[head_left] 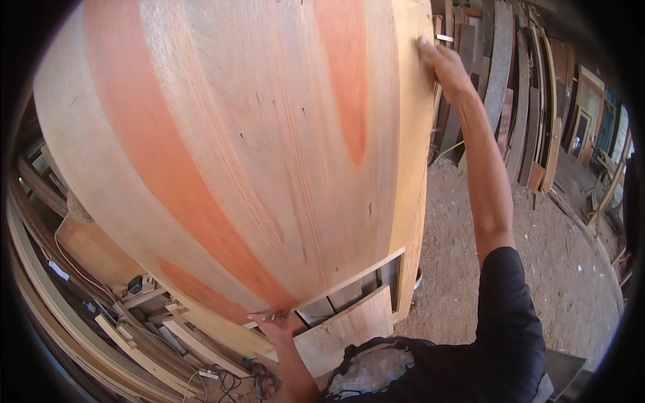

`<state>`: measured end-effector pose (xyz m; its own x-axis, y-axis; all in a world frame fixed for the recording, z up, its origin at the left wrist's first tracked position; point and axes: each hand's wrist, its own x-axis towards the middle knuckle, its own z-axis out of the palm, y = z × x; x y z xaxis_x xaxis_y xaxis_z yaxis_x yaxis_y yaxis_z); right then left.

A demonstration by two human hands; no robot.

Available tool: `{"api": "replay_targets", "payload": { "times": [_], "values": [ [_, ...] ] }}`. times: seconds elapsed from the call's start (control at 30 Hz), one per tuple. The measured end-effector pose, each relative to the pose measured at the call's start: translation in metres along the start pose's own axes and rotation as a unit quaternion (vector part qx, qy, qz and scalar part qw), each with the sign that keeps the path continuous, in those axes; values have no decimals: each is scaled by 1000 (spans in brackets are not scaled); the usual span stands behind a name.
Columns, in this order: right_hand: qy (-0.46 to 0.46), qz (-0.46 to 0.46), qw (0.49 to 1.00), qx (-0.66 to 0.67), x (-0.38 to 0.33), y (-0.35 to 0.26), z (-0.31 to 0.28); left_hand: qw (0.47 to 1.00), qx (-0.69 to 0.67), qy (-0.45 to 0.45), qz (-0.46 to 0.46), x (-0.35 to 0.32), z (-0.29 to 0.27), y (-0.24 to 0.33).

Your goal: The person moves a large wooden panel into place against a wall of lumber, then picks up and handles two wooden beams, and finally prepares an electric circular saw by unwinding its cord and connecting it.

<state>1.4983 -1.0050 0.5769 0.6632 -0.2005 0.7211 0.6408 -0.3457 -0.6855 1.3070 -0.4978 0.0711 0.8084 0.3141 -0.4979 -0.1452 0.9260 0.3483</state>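
A large plywood sheet [269, 134] with reddish streaks in its grain fills the middle of the view. It lies against a pale wooden frame [410, 201], whose right side runs along the sheet. At the upper right, my right hand [447, 67] grips the frame's outer edge, thumb on the face and the other fingers mostly out of sight behind. Low down, my left hand [274, 325] is closed on the sheet's bottom edge. Below that edge is a gap in the frame, where a smaller plywood piece [356, 332] sits tilted.
Long boards [500, 67] lean upright at the back right above a dirt floor [510, 282]. Stacked timber strips [74, 316] crowd the left side. Tangled cables [232, 384] and a red power tool [263, 384] lie at the lower left, near my left forearm.
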Motion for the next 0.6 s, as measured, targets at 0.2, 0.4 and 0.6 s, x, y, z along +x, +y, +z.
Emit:
{"api": "replay_targets", "payload": {
  "times": [0.2,0.4,0.6],
  "values": [
    [9,-3,980,197,-11,-39,-35,991,-37,33,123,-6,11,17],
    [42,5,972,232,-50,-73,-52,996,-20,-71,59,-17,-35,37],
    [94,15,981,167,-117,-95,-47,985,-2,162,56,-83,-65,16]
  ]
}}
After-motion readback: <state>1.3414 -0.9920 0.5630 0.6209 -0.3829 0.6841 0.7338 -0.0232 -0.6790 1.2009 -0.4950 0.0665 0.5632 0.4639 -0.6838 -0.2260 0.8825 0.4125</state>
